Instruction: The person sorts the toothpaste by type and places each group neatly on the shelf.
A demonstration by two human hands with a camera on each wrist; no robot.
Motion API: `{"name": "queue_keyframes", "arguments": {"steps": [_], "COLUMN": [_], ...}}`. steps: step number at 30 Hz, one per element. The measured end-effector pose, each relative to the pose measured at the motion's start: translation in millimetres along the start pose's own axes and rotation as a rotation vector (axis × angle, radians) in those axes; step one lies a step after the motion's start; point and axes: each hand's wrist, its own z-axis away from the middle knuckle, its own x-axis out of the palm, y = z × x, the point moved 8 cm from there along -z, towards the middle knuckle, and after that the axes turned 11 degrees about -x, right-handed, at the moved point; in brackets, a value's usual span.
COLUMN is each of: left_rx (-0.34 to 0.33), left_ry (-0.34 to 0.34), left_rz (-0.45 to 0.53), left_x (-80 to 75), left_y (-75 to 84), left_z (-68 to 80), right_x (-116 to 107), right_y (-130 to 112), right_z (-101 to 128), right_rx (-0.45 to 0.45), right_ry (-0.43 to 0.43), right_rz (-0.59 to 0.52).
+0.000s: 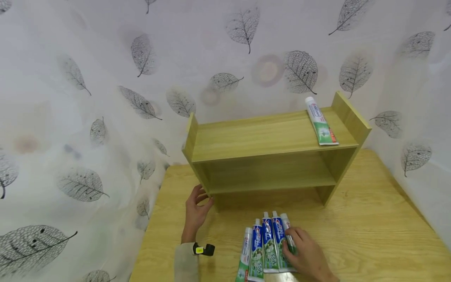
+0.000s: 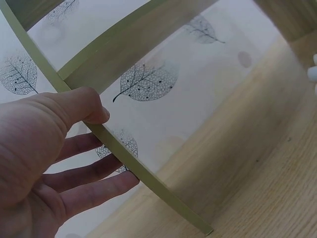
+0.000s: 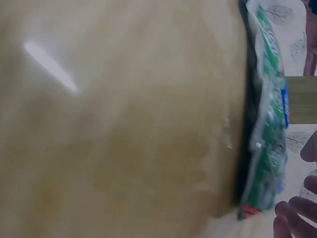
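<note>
Colours and patterns noted
Shelf [image 1: 267,137] and table [image 1: 370,235]: light yellow wood grain. Wall [image 1: 105,78]: white with grey skeleton-leaf print. Tubes [image 1: 269,244] on table: white, blue and green, white caps. Tube on shelf [image 1: 320,122]: white, green, red end

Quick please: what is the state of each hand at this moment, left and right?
Left hand: grips the front edge of the wooden shelf, thumb in front, fingers behind.
Right hand: fingers curled on the rightmost toothpaste tube.
</note>
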Motion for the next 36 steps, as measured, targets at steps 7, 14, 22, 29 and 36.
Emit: {"name": "queue_keyframes", "arguments": {"steps": [7,14,22,29,36], "left_rx": [0.018,0.007,0.009,0.007,0.014], "left_ry": [0.017,0.001,0.008,-0.007,-0.003], "left_rz": [-0.019,-0.005,0.003,0.006,0.0], "left_x": [0.5,2.4,1.0,4.5,1.2], "left_y": [1.0,0.2,1.0,-1.3,0.5], "left_z": [0.6,0.1,0.8,1.3,-0.2], "right_x": [8,4,3,10,5], "right_y": [-2,2,8,15,13], "right_z": [17,31,38,53,50], "right_rx": [0.061,-0.003,0.087,0.337,0.237], "right_ry": [-0.053,0.02,-0.066,-0.417,-0.223], "right_rz": [0.016,0.011,-0.003,-0.002,0.019]}}
